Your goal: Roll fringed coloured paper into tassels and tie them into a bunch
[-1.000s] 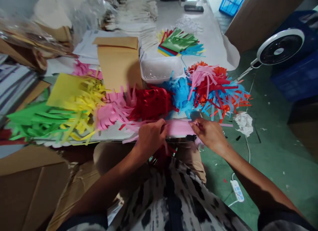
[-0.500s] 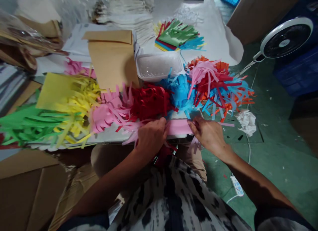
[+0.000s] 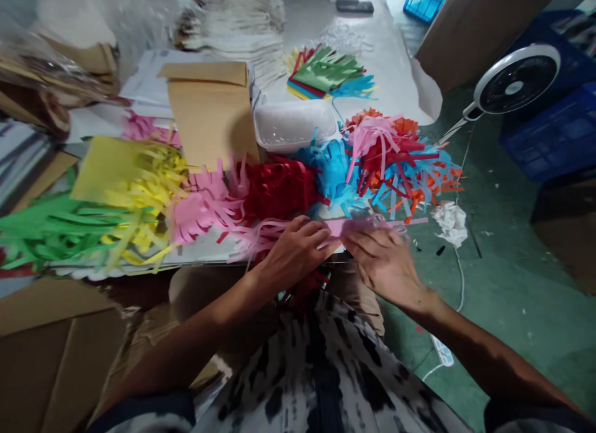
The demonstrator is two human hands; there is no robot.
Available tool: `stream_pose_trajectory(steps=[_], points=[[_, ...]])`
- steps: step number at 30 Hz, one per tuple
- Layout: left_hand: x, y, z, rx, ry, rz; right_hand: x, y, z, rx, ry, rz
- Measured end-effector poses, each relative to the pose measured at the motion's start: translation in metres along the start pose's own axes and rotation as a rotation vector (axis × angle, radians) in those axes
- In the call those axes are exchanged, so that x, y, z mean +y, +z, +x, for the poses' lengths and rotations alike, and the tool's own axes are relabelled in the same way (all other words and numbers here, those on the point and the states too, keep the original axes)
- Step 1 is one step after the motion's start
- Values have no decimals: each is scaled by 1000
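Pink fringed paper (image 3: 336,227): thin, flat matte band, w/ narrow strips trailing L & R, lying under both hands at table (image 3: 207,250) edge. R hand (image 3: 382,262) flat on it, fingers extended, unclenched; L hand (image 3: 300,250) fingertips unclear, can't tell if pinching. Crinkled red fringe (image 3: 282,187) just beyond grip, translucent plastic tray (image 3: 298,123) farther.

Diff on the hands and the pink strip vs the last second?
Both hands closed in toward each other: left hand shifted right, right hand left, covering more of the pink strip. The right hand released its fingertip pinch and now lies flatter over it. Unchanged: red fringe bundle, white tray, brown paper packet.
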State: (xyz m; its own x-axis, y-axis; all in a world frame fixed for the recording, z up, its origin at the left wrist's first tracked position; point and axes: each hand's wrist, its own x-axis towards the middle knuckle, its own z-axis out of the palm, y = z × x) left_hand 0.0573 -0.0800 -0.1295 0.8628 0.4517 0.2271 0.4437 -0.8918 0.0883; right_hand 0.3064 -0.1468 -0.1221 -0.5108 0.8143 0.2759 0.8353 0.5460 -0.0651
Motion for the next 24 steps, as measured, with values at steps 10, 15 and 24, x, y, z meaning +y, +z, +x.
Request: stream_pose_trajectory(steps=[10, 15, 24], points=[[-49, -39, -69, 86, -132, -60, 24, -1, -17, -2, -19, 54], [-21, -55, -50, 216, -234, 2, 23, -4, -7, -42, -16, 94], [22, 12, 11, 18, -125, -102, 10, -13, 5, -114, 31, 37]])
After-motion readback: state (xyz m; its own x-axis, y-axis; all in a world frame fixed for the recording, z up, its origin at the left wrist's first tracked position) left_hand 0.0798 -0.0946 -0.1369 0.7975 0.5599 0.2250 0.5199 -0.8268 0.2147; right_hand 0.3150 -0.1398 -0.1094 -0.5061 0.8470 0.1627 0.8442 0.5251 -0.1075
